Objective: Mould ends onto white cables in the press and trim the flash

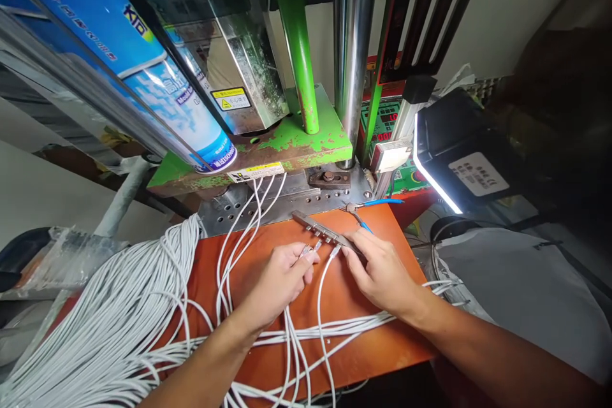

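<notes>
My right hand [377, 264] grips the right end of a narrow metal bar [313, 225] with a row of small connector seats along its near edge. A white cable [320, 306] runs up to a plug [335, 251] at the bar, beside my right fingertips. My left hand [287, 271] is closed in a pinch on a small cable plug [306, 249], just left of that one and close to the bar's edge. White cables hang below this hand. Its fingers partly hide the plug.
A big bundle of white cables [138, 293] covers the left of the orange table [382, 347]. Blue-handled pliers [352, 208] lie behind the bar. A green press [329, 134] stands at the back, with a blue spray can [157, 89] on it. A lit lamp [437, 182] is at right.
</notes>
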`<state>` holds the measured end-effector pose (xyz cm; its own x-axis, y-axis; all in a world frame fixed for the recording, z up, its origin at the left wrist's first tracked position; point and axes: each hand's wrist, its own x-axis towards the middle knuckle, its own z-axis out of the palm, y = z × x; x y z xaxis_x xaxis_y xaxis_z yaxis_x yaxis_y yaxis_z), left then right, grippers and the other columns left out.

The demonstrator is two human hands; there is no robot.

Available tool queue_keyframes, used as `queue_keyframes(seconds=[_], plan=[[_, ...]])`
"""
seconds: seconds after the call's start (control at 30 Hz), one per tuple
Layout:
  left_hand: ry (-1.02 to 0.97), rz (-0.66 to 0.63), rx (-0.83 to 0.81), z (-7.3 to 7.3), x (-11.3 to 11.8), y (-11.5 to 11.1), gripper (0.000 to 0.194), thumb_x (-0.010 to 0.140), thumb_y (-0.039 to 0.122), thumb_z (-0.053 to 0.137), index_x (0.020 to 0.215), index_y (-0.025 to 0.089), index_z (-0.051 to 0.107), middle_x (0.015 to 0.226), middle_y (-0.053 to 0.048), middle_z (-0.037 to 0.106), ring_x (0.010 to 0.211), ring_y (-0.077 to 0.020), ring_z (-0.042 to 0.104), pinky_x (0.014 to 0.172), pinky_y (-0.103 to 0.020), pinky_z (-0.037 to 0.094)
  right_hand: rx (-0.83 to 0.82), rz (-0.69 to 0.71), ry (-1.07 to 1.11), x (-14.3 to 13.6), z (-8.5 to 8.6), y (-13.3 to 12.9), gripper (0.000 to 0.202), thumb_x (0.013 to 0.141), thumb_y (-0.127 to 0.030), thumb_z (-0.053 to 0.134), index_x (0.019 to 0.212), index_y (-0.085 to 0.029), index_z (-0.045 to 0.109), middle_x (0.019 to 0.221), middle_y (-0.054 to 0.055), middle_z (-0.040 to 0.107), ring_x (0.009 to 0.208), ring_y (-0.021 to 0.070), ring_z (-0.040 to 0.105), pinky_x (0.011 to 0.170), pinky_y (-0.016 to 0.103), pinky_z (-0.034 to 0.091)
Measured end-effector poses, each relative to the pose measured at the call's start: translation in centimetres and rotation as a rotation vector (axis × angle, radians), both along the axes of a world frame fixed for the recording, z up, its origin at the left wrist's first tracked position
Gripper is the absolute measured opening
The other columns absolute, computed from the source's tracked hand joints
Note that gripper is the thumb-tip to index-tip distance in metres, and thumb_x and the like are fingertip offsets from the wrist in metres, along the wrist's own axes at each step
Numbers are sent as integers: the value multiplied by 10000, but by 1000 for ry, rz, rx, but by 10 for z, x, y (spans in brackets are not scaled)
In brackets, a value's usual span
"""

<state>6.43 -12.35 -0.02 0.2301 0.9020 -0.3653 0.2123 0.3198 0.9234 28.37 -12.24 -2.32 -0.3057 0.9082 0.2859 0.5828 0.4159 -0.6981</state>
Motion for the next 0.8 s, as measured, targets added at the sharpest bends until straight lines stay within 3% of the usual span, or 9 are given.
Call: queue_keyframes(seconds=[0.13, 0.33, 0.5, 0.8], plan=[[0, -16, 65, 2, 4, 3, 410, 942, 565, 611, 882, 160, 639, 528, 76, 420, 436, -68, 283, 397, -186, 172, 2, 32, -24, 0, -1, -1, 185, 1079, -264, 462, 1071, -201, 636, 952, 69, 662, 836, 218, 626, 780, 360, 485], [31, -51, -67, 2, 6, 5, 417, 922, 585, 583, 844, 176, 610, 514, 68, 486, 348, -64, 304, 355, -194, 176, 27, 57, -82, -1, 0, -1, 188, 1081, -270, 445, 1042, -194, 613, 929, 66, 640, 796, 210, 600, 733, 345, 444], [-7, -33, -62, -2, 7, 4, 426, 917, 596, 589, 868, 173, 602, 510, 69, 504, 339, -60, 326, 359, -184, 203, 31, 55, -101, -1, -1, -2, 187, 1085, -272, 435, 1035, -197, 598, 929, 60, 637, 823, 207, 605, 748, 329, 428], [-13, 87, -93, -7, 19, 0, 340, 856, 503, 647, 814, 169, 603, 468, 89, 428, 359, -46, 234, 367, -186, 150, 115, 144, -141, 2, -3, -1, 174, 1064, -210, 420, 964, -197, 562, 886, 50, 602, 758, 194, 533, 662, 332, 347]])
